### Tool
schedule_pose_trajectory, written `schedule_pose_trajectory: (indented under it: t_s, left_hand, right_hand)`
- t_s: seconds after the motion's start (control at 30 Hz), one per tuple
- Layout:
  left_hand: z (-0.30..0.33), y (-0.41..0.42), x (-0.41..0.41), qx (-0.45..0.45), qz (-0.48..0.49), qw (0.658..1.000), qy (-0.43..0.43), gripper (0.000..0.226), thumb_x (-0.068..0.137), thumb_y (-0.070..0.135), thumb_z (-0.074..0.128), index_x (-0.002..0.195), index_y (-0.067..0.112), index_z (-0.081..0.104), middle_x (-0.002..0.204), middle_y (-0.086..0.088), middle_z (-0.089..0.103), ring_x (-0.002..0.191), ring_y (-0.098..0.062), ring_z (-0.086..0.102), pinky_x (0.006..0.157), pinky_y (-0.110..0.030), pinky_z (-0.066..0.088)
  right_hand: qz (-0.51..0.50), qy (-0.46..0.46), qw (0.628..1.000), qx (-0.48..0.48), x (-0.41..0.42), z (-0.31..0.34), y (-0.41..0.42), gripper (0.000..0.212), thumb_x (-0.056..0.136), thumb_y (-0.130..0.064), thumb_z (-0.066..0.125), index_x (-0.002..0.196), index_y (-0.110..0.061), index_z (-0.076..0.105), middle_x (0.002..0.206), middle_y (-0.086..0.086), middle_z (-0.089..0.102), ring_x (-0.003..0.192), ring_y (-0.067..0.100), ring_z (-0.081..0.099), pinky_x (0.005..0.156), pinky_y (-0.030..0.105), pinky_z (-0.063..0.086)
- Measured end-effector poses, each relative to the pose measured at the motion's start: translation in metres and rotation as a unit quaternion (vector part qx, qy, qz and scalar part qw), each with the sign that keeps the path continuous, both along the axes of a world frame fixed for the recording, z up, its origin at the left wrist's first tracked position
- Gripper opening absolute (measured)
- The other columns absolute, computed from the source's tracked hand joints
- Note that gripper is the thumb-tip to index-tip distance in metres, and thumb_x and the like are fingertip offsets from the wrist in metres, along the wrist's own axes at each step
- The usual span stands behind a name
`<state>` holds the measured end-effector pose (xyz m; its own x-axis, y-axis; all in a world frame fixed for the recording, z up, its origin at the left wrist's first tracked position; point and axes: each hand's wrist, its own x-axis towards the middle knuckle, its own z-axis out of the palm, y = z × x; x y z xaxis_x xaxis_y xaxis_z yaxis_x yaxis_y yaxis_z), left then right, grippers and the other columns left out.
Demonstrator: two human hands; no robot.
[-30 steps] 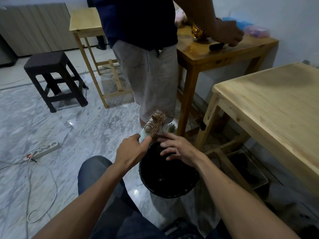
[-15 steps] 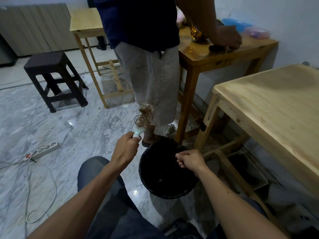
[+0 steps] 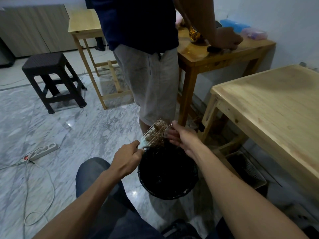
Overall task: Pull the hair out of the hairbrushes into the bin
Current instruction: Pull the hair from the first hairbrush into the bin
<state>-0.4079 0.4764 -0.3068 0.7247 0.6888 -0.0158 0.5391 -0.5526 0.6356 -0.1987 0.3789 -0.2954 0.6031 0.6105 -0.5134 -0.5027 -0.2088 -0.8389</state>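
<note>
My left hand [image 3: 128, 159] grips the pale handle of a hairbrush [image 3: 153, 134] and holds it tilted over the far rim of a round black bin [image 3: 146, 185] on the floor. Light brown hair is tangled through the bristles. My right hand [image 3: 183, 138] is raised at the brush's head, fingers reaching into the hair. Whether they pinch any strands is hidden by the hand itself. The bin's inside is dark with hair.
A person in grey shorts [image 3: 151, 83] stands just behind the bin, hands on a wooden table [image 3: 221, 56]. A light wooden table [image 3: 269, 104] is at the right, a basket [image 3: 248, 169] under it. A dark stool [image 3: 51, 78] and power strip [image 3: 43, 150] lie left.
My right hand rose from the bin's rim to the brush head. My left hand tilted the brush to the right, over the bin.
</note>
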Motion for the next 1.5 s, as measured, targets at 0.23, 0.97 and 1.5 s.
schedule_pose_trajectory:
  t_s: [0.23, 0.97, 1.5]
  left_hand:
    - [0.002, 0.013, -0.010, -0.070, 0.065, 0.993, -0.069, 0.039, 0.081, 0.037, 0.052, 0.072, 0.002, 0.037, 0.063, -0.009, 0.036, 0.059, -0.022, 0.031, 0.059, -0.043, 0.024]
    - [-0.002, 0.002, -0.007, -0.047, 0.075, 0.996, -0.029, 0.033, 0.087, 0.039, 0.049, 0.067, 0.019, 0.030, 0.059, -0.003, 0.038, 0.056, -0.027, 0.041, 0.058, -0.040, 0.030]
    - [0.003, -0.008, 0.004, -0.069, 0.134, 0.987, -0.054, 0.040, 0.095, 0.026, 0.056, 0.066, 0.019, 0.030, 0.061, -0.001, 0.033, 0.058, -0.022, 0.030, 0.060, -0.038, 0.024]
  right_hand:
    - [-0.073, -0.017, 0.989, -0.129, 0.002, -0.026, -0.020, 0.019, 0.095, -0.026, 0.071, 0.098, -0.008, 0.077, 0.072, 0.000, 0.071, 0.055, 0.010, 0.060, 0.041, 0.020, 0.047]
    - [0.237, -0.211, 0.924, -0.212, -0.005, -0.011, -0.024, 0.068, 0.085, -0.022, 0.062, 0.151, -0.022, 0.047, 0.150, 0.004, 0.048, 0.121, 0.022, 0.055, 0.094, 0.034, 0.047]
    - [0.136, -0.190, 0.970, -0.058, -0.022, -0.026, -0.030, 0.008, 0.090, -0.022, 0.077, 0.082, -0.018, 0.078, 0.072, 0.000, 0.075, 0.068, 0.013, 0.063, 0.068, 0.028, 0.052]
